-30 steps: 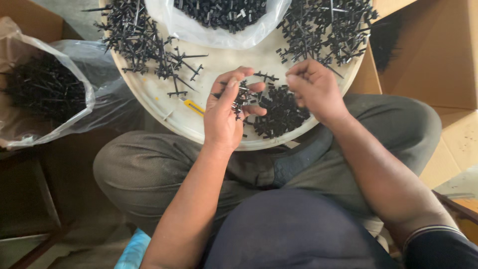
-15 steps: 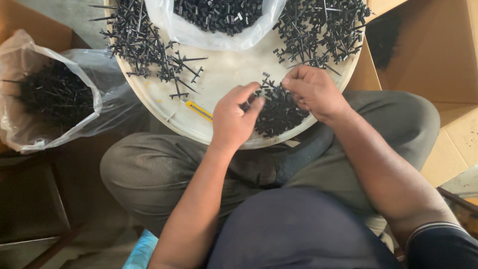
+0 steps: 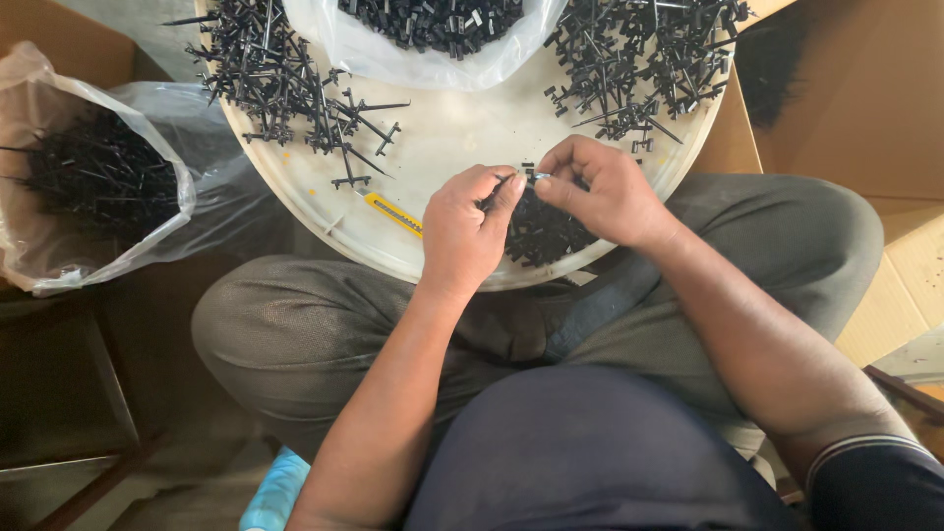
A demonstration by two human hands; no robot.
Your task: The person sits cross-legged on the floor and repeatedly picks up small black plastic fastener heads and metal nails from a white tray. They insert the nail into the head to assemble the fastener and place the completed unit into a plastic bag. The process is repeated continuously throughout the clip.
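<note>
Since half a second ago, drawn closer together: left hand (image 3: 470,234) and right hand (image 3: 602,192), fingertips pinched on a small black plastic part (image 3: 521,179) above the near edge of the round white tray (image 3: 462,133). Judged light, stiff, thin-stemmed, likely snappable; best pinched at the thicker end. Just below, a heap of similar parts (image 3: 543,228); toward the tray's far edge, a clear bag (image 3: 433,44).

head view | looking straight down from above the person's lap | sitting close over the round white tray (image 3: 462,147) | only one view
</note>
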